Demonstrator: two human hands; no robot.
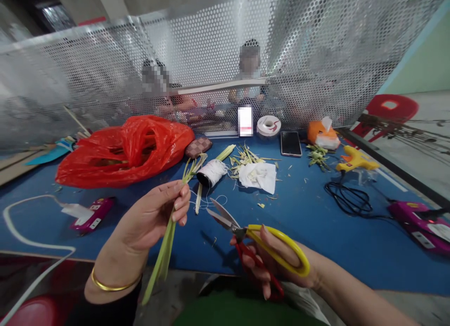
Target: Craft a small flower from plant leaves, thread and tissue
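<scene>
My left hand [163,211] pinches a bundle of pale green leaf strips [165,248] whose cut-looking tips stick up past the fingers while the long ends hang below. In my right hand [267,260] are scissors [236,228] with one yellow and one red handle. Their blades stand apart and point up and left, a short way from the bundle, touching nothing. Beyond the hands lies a spool of white thread [213,171] on its side, with loose thread trailing over the blue table [302,251]. Yellow-green scraps [246,157] lie beside a crumpled white tissue [258,177].
A red plastic bag [123,152] fills the back left, beside a checkered pouch [198,147]. On the right are a phone [291,144], a tissue pack [323,135], a yellow glue gun [356,159] with a black cord, and a purple power strip [418,225]. People sit behind the perforated screen [211,40].
</scene>
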